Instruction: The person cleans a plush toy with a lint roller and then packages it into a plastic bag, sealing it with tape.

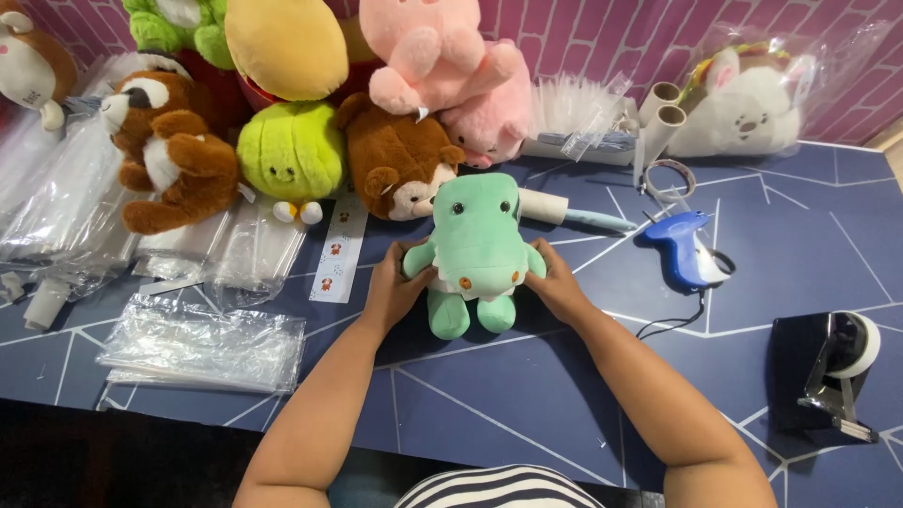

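Note:
A mint-green plush crocodile [478, 246] sits upright on the dark blue table [527, 395], facing me. My left hand [395, 287] grips its left side by the arm and body. My right hand [555, 282] holds its other side, thumb near the belly. Both hands press the toy between them at the table's middle.
Behind it stand brown bear plushes [400, 160], a pink plush [442, 56], a lime-green plush [290, 150] and a bagged white plush [743, 103]. Clear plastic bags [202, 343] lie at left. A blue tagging gun [687, 246], a tape dispenser [828, 372] and a sticker strip [339, 249] are nearby.

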